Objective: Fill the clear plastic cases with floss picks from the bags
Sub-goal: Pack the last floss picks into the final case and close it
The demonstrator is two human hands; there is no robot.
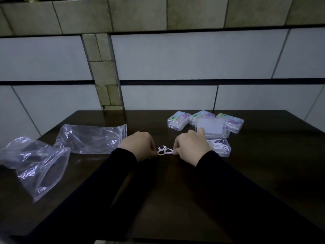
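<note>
A small bunch of white floss picks [164, 150] is held between my two hands just above the dark table [175, 199]. My left hand [139, 146] pinches its left end and my right hand [190, 147] pinches its right end. Just right of my right hand stands an open clear plastic case [222, 149] with several white picks inside and its lid [210, 128] raised. Behind it lie three closed cases with colourful labels [178, 121], [200, 116], [232, 121], each holding picks. Two clear plastic bags [91, 138], [37, 162] lie crumpled on the left.
A tiled wall [175, 59] rises right behind the table's far edge. The nearer bag hangs partly over the table's left edge. My dark sleeves [228, 182] cross the front half of the table.
</note>
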